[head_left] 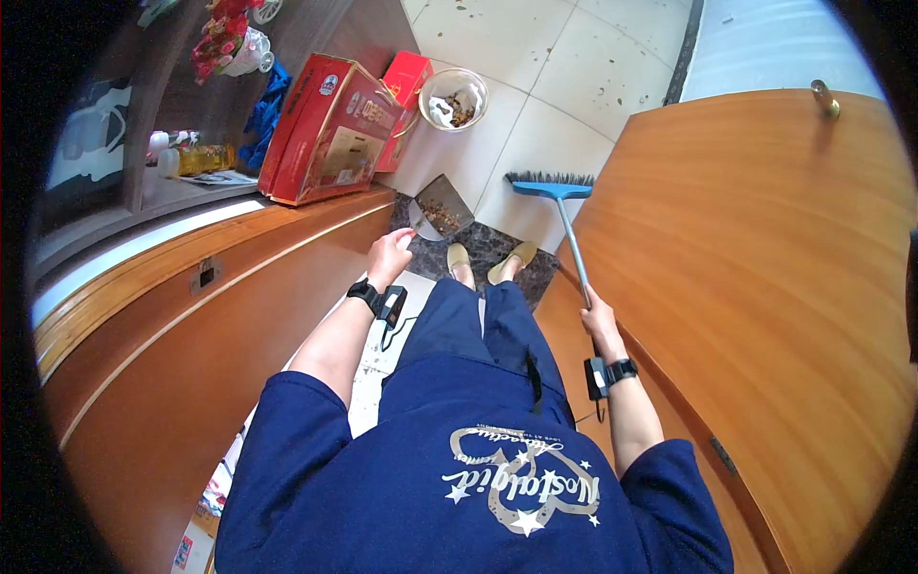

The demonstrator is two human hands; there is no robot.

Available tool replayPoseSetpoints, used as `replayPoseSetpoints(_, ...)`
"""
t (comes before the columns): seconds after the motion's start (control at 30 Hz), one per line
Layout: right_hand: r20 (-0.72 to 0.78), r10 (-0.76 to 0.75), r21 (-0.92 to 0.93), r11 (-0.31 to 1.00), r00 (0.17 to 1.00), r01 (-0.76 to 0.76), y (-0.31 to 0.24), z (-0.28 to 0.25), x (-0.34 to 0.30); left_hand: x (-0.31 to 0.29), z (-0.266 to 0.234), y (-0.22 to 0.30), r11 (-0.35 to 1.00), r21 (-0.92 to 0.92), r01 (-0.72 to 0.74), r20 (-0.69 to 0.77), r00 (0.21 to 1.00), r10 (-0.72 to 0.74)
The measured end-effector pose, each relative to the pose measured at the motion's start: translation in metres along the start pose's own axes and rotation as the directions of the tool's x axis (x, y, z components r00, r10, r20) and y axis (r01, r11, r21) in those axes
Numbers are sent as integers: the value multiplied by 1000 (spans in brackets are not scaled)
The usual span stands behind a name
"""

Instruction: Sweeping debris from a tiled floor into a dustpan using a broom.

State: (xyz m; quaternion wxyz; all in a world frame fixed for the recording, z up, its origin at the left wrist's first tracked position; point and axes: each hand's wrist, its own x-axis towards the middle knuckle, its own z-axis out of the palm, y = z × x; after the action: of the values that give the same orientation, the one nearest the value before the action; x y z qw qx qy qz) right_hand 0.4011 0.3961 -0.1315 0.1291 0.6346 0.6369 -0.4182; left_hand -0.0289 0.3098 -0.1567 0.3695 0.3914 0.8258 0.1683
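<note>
My left hand (389, 254) is closed around the pale handle of a dustpan (457, 194). Brown bits of debris (437, 215) lie in the pan, which is held low just ahead of my feet. On the other side, my right hand (601, 320) grips the grey shaft of a broom (555, 189). Its blue head with dark bristles rests on the pale floor tiles, to the right of the dustpan and apart from it.
A round bin (481, 107) with white waste and brown bits stands beyond the dustpan. Red boxes (316, 129) stand at left by a shelf. An open wooden door (755, 239) flanks my right. Small specks dot the far tiles (593, 67). My shoes (509, 263) stand on a dark threshold.
</note>
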Motion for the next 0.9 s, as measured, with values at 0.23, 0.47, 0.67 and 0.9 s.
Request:
replayPoseSetpoints(0.23,161,107,414,895,981,-165,-25,-44,50,-4,-2,0,999,-10,48,13,999,-48)
replayPoseSetpoints(0.47,406,18,532,808,914,-253,-81,2,127,-6,-5,13,998,26,64,10,998,-65)
replayPoseSetpoints(0.67,347,-73,222,975,935,-6,-36,96,43,-4,-7,21,997,-20,75,12,997,-74)
replayPoseSetpoints(0.9,572,98,286,906,814,-310,-66,9,-14,-27,-6,-25,975,-52,217,117,971,-210)
